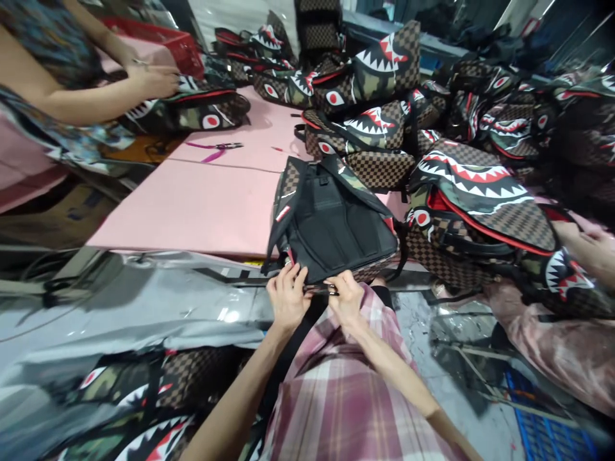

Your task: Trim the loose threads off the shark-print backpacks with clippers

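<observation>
A black padded backpack (336, 224) lies back panel up at the near edge of the pink table, its flap and sides in brown check and camouflage. My left hand (288, 296) is closed on the bag's near lower edge, thumb and fingers pinched together. Close beside it, my right hand (346, 298) grips a small dark metal tool (331, 289), which looks like thread snips. The tool's tip points toward my left fingertips at the bag's edge. Fine detail between the two hands is too small to make out.
The pink table (192, 211) carries snips on a purple ribbon (221, 147). Several shark-mouth backpacks (365, 128) are piled behind. Another backpack (480, 198) is at right, near a co-worker's hand (586, 246). At left a co-worker's hands (154, 80) rest on a bag. More bags (192, 378) lie below left.
</observation>
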`<action>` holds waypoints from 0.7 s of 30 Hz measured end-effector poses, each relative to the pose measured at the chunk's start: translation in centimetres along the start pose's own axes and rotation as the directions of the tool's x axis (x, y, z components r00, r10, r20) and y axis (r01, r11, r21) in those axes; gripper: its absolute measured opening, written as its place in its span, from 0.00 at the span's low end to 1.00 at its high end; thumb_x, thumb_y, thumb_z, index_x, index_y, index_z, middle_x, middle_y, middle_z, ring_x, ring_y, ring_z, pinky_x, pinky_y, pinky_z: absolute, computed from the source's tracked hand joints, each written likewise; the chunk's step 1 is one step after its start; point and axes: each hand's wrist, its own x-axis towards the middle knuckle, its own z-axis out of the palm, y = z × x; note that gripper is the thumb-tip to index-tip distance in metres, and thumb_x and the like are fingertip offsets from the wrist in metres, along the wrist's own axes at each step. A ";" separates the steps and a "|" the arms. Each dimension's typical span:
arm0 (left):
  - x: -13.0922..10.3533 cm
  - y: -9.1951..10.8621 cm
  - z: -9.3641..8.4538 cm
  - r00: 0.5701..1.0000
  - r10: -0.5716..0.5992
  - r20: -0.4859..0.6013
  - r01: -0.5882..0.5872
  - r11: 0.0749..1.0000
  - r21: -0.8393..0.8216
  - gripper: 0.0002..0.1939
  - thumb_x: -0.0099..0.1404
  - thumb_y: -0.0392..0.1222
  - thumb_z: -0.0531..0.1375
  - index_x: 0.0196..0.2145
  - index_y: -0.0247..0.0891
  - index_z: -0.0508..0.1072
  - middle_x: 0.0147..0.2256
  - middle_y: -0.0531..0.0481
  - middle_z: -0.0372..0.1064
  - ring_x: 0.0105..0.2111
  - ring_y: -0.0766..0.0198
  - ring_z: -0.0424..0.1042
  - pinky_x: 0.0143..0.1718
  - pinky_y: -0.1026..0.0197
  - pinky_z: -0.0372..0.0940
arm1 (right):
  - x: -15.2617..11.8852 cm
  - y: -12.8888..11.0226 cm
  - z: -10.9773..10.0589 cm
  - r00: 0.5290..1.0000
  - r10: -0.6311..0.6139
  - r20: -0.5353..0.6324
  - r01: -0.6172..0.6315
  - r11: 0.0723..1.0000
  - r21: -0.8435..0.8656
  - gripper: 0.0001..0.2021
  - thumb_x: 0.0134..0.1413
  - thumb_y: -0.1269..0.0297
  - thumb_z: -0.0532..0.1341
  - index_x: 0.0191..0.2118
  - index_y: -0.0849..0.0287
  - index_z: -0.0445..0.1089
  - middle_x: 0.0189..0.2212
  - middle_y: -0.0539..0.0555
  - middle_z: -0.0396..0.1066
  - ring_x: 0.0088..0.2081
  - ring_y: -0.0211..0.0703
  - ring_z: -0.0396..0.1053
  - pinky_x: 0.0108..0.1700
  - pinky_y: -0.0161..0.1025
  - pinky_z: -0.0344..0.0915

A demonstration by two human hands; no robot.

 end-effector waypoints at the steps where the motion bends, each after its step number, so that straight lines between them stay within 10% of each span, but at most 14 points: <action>1: 0.0 -0.2 -0.1 1.000 0.013 -0.005 -0.013 1.000 0.004 0.21 0.58 0.42 0.58 0.49 0.36 0.67 0.48 0.36 0.67 0.53 0.46 0.61 0.49 0.47 0.48 | 0.3 1.1 -1.4 0.999 0.028 -0.034 -0.027 0.999 0.017 0.13 0.46 0.76 0.52 0.32 0.58 0.72 0.28 0.50 0.66 0.29 0.37 0.64 0.30 0.33 0.57; 8: -0.6 -2.4 -3.2 0.997 0.063 0.038 -0.065 0.996 0.054 0.18 0.57 0.47 0.60 0.45 0.39 0.69 0.44 0.42 0.71 0.49 0.49 0.65 0.51 0.47 0.48 | 1.8 9.5 -9.6 0.921 0.363 -0.142 -0.343 0.928 0.146 0.07 0.48 0.64 0.58 0.25 0.59 0.70 0.25 0.49 0.63 0.29 0.38 0.62 0.33 0.36 0.58; 14: 2.1 1.4 -3.5 0.992 0.039 0.118 -0.022 0.989 -0.149 0.21 0.57 0.51 0.61 0.47 0.42 0.70 0.43 0.43 0.71 0.45 0.51 0.66 0.46 0.50 0.57 | 1.4 10.4 -8.7 0.847 0.532 -0.008 -0.472 0.759 0.448 0.10 0.43 0.59 0.63 0.27 0.62 0.70 0.24 0.49 0.67 0.29 0.37 0.64 0.34 0.35 0.60; 21: 3.9 4.9 -3.7 0.956 -0.017 0.294 0.169 0.849 -0.501 0.14 0.62 0.45 0.56 0.24 0.39 0.76 0.27 0.48 0.73 0.30 0.62 0.68 0.35 0.60 0.63 | 1.1 11.3 -9.0 0.816 0.577 0.028 -0.519 0.711 0.474 0.10 0.40 0.59 0.65 0.26 0.62 0.71 0.24 0.49 0.69 0.28 0.37 0.64 0.35 0.36 0.61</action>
